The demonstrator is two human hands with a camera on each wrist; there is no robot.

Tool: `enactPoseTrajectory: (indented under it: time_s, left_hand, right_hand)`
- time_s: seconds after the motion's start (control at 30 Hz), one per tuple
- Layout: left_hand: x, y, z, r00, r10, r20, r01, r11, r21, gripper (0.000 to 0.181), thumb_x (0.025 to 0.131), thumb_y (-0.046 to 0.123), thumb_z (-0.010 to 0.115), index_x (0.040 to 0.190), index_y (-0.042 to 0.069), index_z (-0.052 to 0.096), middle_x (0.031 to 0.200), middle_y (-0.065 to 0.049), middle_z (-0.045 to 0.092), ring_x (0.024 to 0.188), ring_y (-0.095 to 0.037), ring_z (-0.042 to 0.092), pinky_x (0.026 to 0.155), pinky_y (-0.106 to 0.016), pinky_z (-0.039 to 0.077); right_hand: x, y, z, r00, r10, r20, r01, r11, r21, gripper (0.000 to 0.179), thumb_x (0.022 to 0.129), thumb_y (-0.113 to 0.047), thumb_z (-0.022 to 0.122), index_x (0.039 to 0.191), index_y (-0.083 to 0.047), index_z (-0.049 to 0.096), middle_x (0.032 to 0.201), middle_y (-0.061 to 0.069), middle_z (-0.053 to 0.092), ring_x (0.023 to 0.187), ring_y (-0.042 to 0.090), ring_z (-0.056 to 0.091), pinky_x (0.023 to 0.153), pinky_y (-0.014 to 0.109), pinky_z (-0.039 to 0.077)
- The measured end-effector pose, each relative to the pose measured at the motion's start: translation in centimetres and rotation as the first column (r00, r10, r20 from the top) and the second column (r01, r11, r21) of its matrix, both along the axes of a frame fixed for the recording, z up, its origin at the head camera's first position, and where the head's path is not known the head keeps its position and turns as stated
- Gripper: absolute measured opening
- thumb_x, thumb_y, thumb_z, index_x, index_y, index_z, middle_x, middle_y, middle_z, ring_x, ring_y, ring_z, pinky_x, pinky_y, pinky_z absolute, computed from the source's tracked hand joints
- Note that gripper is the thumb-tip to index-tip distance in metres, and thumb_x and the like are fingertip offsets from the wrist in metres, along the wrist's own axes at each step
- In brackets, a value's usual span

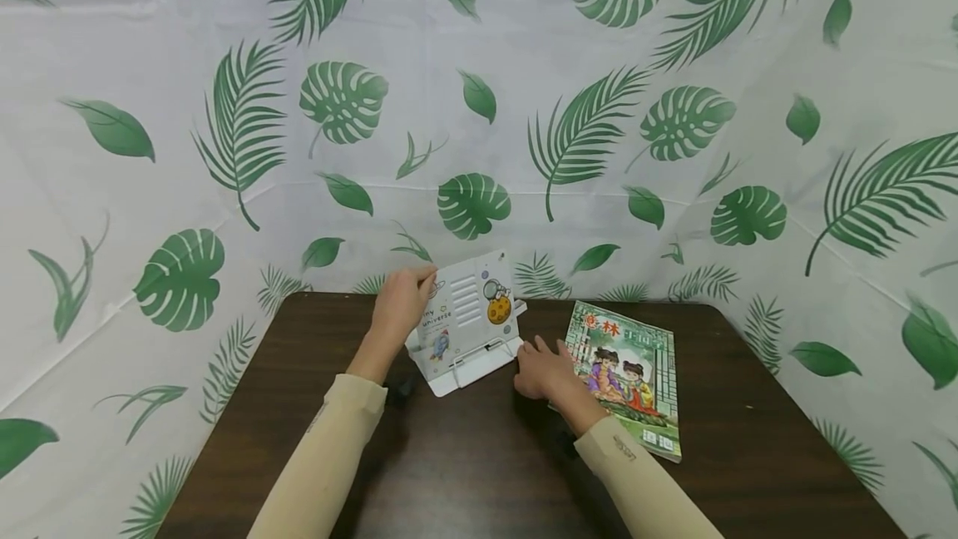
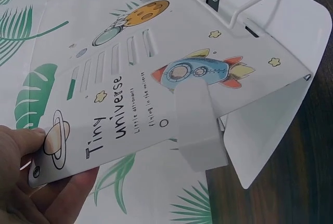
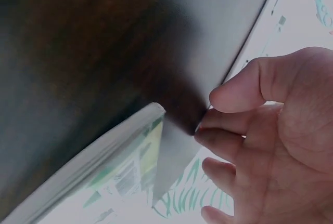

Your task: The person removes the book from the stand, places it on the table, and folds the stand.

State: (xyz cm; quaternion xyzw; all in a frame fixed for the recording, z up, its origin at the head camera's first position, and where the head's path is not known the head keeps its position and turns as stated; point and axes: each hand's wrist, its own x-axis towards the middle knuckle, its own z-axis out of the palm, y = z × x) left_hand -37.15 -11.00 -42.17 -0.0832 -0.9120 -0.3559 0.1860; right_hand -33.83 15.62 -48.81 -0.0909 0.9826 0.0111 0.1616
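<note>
A white metal book stand [image 1: 485, 338] with a cartoon space print stands tilted on the table, its slotted back panel raised over a flat base [image 1: 475, 368]. My left hand [image 1: 400, 302] pinches the panel's upper left corner, thumb on the printed face and fingers behind, as the left wrist view shows beside the ringed planet [image 2: 53, 140]. At the base's front right corner, my right hand [image 1: 542, 368] grips the edge between thumb [image 3: 237, 96] and bent fingers. Wire page holders [image 2: 237, 13] lie along the stand's lower ledge.
A colourful magazine [image 1: 636, 356] lies flat at the right, partly under my right wrist in the head view. The dark wooden table [image 1: 479, 481] meets a white leaf-print cloth [image 1: 479, 148] at the back and sides.
</note>
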Motion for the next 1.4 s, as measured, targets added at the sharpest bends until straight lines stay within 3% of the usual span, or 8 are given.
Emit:
enactPoseTrajectory:
  time_s: [0.2,0.4,0.7,0.9,1.03,1.13,1.4]
  left_hand:
    - [0.3,0.0,0.1,1.000,-0.002,0.003,0.002,1.000,0.016,0.032,0.111,0.025,0.062,0.138,0.013,0.075,0.132,-0.012,0.077,0.097,-0.029,0.077,0.085,-0.047,0.061]
    - [0.4,-0.2,-0.1,1.000,-0.007,-0.008,0.007,1.000,0.017,0.031,0.111,0.024,0.062,0.138,0.014,0.075,0.134,-0.011,0.076,0.102,-0.030,0.078,0.086,-0.047,0.061]
    - [0.9,0.1,-0.1,1.000,0.009,-0.016,-0.009,1.000,0.019,0.030,0.110,0.025,0.064,0.135,0.014,0.076,0.122,-0.014,0.080,0.071,-0.023,0.071,0.064,-0.041,0.054]
    - [1.2,0.1,0.0,1.000,0.026,0.007,-0.026,0.999,0.025,0.031,0.110,0.026,0.063,0.135,0.014,0.077,0.113,-0.014,0.082,0.074,-0.024,0.071,0.073,-0.046,0.058]
    - [1.4,0.2,0.0,1.000,0.027,0.012,-0.027,0.999,0.027,0.032,0.111,0.026,0.063,0.138,0.013,0.075,0.118,-0.015,0.081,0.080,-0.026,0.073,0.079,-0.049,0.061]
    - [1.5,0.3,0.0,1.000,0.025,0.011,-0.025,0.999,0.022,0.033,0.111,0.026,0.062,0.139,0.013,0.074,0.118,-0.014,0.081,0.080,-0.025,0.074,0.077,-0.048,0.061]
    - [1.8,0.2,-0.1,1.000,-0.018,0.021,0.017,0.999,0.034,0.025,0.113,0.025,0.059,0.110,0.013,0.080,0.079,-0.005,0.070,0.065,-0.018,0.061,0.064,-0.037,0.050]
  right_hand:
    - [-0.7,0.0,0.1,1.000,0.003,0.007,-0.003,1.000,0.016,0.061,0.110,-0.031,0.054,0.164,-0.005,0.044,0.175,0.011,0.036,0.167,0.035,0.022,0.133,0.065,0.010]
    - [-0.9,-0.2,0.1,1.000,0.016,-0.011,-0.016,0.999,0.042,0.060,0.109,-0.029,0.055,0.163,-0.005,0.046,0.174,0.012,0.038,0.166,0.034,0.025,0.132,0.066,0.011]
    - [-1.2,-0.3,-0.2,0.998,0.036,-0.047,-0.031,0.995,0.094,0.061,0.109,-0.026,0.054,0.165,-0.004,0.041,0.175,0.013,0.036,0.166,0.035,0.026,0.132,0.065,0.013]
    - [-1.5,-0.7,0.0,0.998,0.046,-0.048,-0.041,0.994,0.100,0.062,0.110,-0.028,0.055,0.165,-0.002,0.041,0.174,0.015,0.036,0.166,0.035,0.026,0.132,0.065,0.013]
    - [-1.6,-0.8,0.2,0.998,0.036,-0.052,-0.030,0.994,0.108,0.064,0.109,-0.029,0.055,0.165,-0.002,0.039,0.175,0.015,0.035,0.166,0.034,0.026,0.133,0.064,0.013]
    - [-1.8,-0.9,0.3,0.997,0.039,-0.067,-0.030,0.992,0.119,0.065,0.109,-0.030,0.056,0.165,-0.001,0.040,0.175,0.015,0.036,0.165,0.034,0.027,0.133,0.064,0.013]
    - [-2.2,-0.9,-0.1,0.995,0.048,-0.086,-0.039,0.993,0.111,0.064,0.108,-0.030,0.057,0.164,-0.002,0.041,0.174,0.015,0.037,0.165,0.035,0.029,0.132,0.065,0.015]
